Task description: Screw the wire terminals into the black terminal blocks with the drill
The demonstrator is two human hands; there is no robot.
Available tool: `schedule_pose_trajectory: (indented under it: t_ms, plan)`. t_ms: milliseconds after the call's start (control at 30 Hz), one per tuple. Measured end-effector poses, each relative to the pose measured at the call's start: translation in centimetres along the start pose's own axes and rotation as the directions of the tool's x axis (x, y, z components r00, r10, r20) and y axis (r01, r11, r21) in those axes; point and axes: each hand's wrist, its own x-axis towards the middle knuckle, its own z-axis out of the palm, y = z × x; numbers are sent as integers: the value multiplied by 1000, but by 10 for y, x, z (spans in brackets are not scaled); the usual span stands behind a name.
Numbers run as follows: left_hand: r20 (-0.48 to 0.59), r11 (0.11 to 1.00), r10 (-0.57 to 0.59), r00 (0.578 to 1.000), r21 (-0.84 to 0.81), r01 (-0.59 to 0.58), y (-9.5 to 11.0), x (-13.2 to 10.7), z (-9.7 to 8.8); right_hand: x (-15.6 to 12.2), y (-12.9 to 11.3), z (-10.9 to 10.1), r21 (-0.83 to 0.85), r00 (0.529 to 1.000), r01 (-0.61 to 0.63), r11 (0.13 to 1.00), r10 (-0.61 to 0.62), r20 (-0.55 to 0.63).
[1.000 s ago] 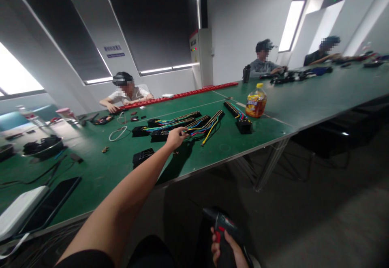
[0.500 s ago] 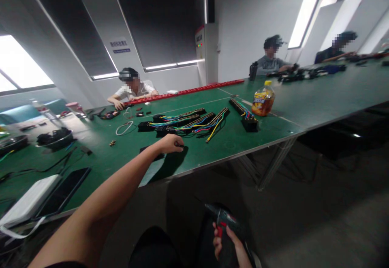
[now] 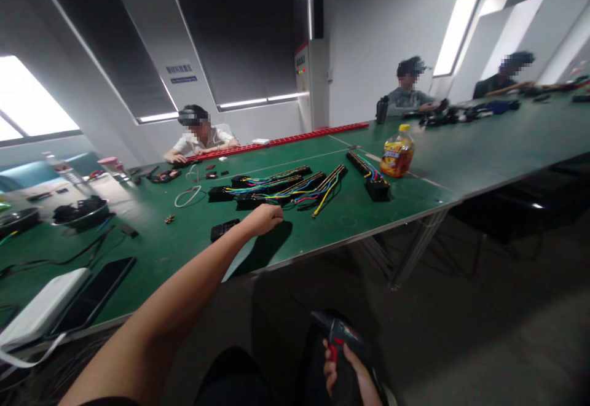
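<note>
Left hand (image 3: 267,219) curled at twelve o'clock, apparently for pickup, grip unclear. Right hand (image 3: 356,366) clasped a power screwdriver (image 3: 349,336), likely needing lifting.

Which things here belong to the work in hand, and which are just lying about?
Seemingly in use:
power driver in the right hand
wired black blocks near the left hand

Seemingly just lying about:
yellow-capped bottle
phone
white slab

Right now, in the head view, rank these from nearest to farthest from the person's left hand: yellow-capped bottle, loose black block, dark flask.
1. Loose black block: just left of the left hand.
2. Yellow-capped bottle: off to the right, farther forward.
3. Dark flask: also right, well behind the bottle.
</note>
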Motion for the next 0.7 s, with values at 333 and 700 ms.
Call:
schedule_pose_trajectory:
  t_ms: [333,700]
  plan:
    - [-284,991,-90,955,-116,59,7,41,6,5,-3,-4,-5,999,-23,1000,23,36]
    - [-387,990,-143,911,-57,131,1,71,5,5,-1,-4,-36,998,20,999,-18,55]
